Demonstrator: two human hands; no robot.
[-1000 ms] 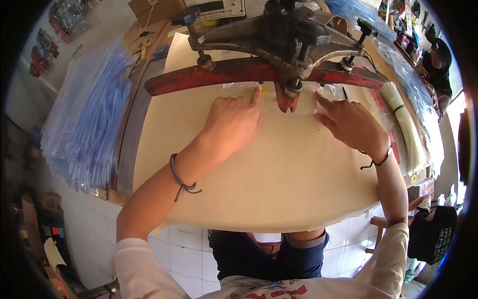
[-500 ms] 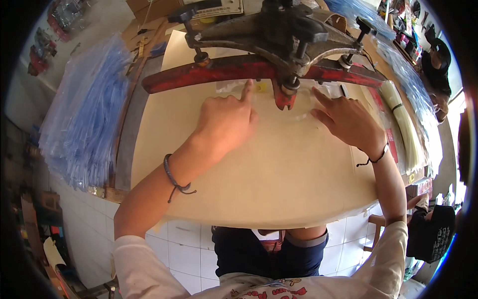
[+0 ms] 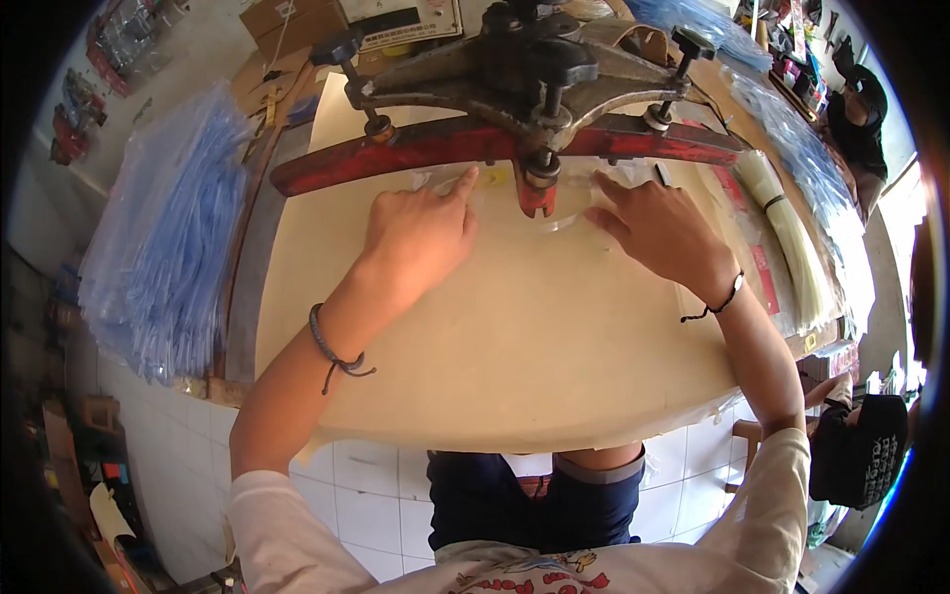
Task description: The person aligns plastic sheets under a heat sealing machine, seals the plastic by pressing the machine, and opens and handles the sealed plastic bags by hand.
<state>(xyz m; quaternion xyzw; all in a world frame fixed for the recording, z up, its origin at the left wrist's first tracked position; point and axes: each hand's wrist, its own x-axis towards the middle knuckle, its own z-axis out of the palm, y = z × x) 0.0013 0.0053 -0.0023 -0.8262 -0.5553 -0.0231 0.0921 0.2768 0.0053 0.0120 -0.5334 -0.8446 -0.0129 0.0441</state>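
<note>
as the head view looks down on the worktop, left hand (image 3: 421, 233) has index finger stretched forward, thumb held apart, other fingers folded, fingertip at the clear plastic piece (image 3: 566, 222) just before the red bar (image 3: 396, 153). right hand (image 3: 665, 228) sits at the piece's other side, index and thumb spread wide, not pinching; firm contact, cannot tell. plastic piece lies on the tan sheet (image 3: 495, 337) between both hands, partly under the bar, yellow mark (image 3: 495, 176) near left fingertip, outline hard to see. metal frame (image 3: 435, 79) with black knobs (image 3: 334, 47) above the bar. bluish plastic stack (image 3: 163, 238) at left edge, pale strip bundle (image 3: 792, 238) tied at right, more clear plastic (image 3: 816, 183) beyond it. cord bracelet on each wrist. other people (image 3: 859, 450) at far right
</note>
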